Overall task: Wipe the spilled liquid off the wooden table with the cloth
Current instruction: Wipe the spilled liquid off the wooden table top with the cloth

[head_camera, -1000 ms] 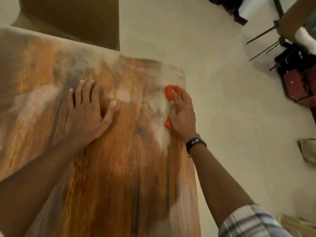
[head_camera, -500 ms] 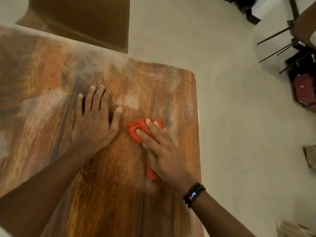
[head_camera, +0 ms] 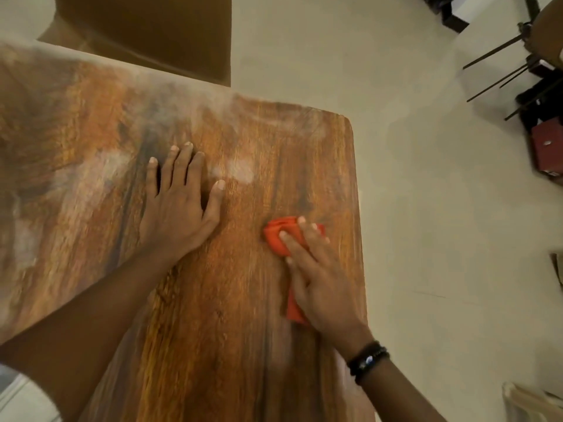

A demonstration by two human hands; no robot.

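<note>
**Mid-wipe, right side of the worktop, keep the strokes going**

You're right in the wiping step. Your right hand (head_camera: 320,275) lies flat on the orange cloth (head_camera: 278,236) with the fingers straight and close together, pressing it onto the wooden worktop (head_camera: 213,330) rather than pinching it. The cloth sits under your fingers and palm, a bit in from the right edge, and a strip of it pokes out on the thumb side. Your left hand (head_camera: 179,208) is planted flat on the wood with its fingers spread, holding nothing, just bracing you.

There's a pale patch (head_camera: 240,172) just past your left thumb. I honestly can't tell if it's liquid or glare, but I'd run the next stroke up through it, keeping the same flat pressure so the cloth doesn't bunch.

Compared to a second ago, the cloth was up at the far right edge, and half a second ago it had swung in just beside your left thumb. Now it's slid back toward the right edge. The left hand hasn't really budged.
</note>
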